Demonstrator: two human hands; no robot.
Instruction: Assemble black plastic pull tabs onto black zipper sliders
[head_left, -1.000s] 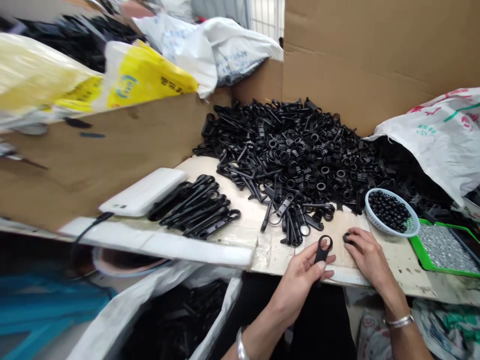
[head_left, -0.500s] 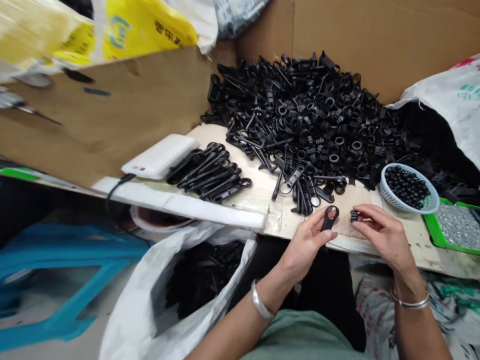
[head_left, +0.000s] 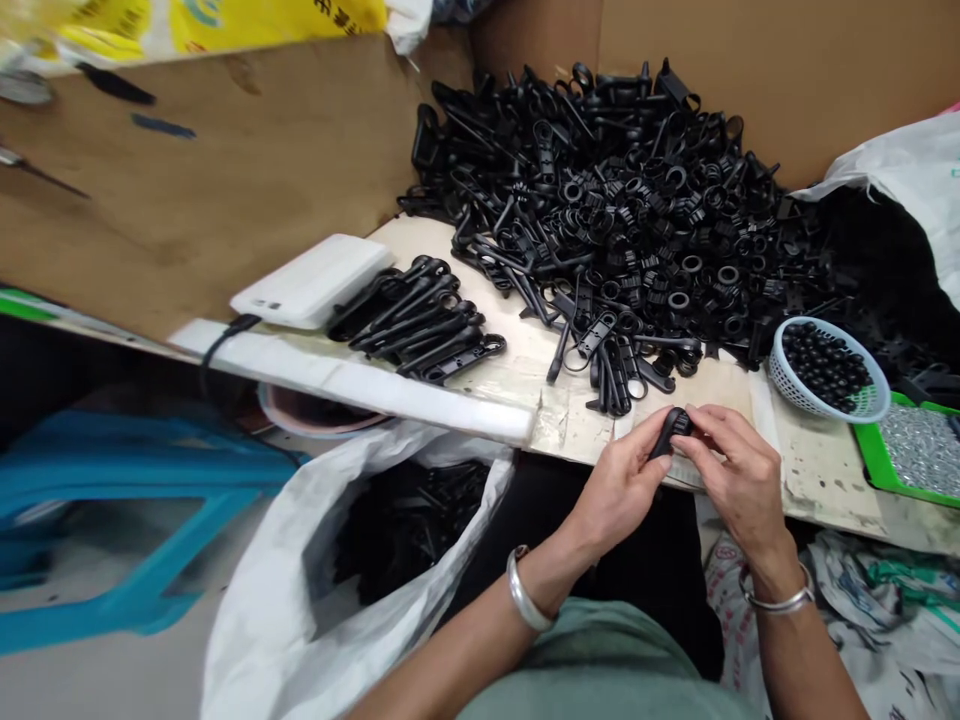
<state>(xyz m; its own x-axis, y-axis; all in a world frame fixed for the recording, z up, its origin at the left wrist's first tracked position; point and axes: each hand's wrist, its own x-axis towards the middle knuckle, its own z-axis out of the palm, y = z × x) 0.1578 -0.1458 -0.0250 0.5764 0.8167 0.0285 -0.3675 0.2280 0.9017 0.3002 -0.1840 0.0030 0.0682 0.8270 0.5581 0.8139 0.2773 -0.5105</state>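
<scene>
My left hand grips a black plastic handle with a ring end near the table's front edge. Against that ring end, my right hand pinches a small ribbed black ring. The two parts touch; whether the ribbed ring sits inside the other ring is hidden by my fingers. Just beyond my hands lie several loose black handles, in front of a big heap of black plastic parts.
A row of black handles lies beside a white box with a cable. To the right stand a blue basket of black balls and a green tray of small clear pieces. A white sack hangs open below the table edge.
My right hand has moved left, bringing the small ribbed ring from a gap away up against the handle's ring end. My left hand keeps its hold. The camera view has shifted slightly.
</scene>
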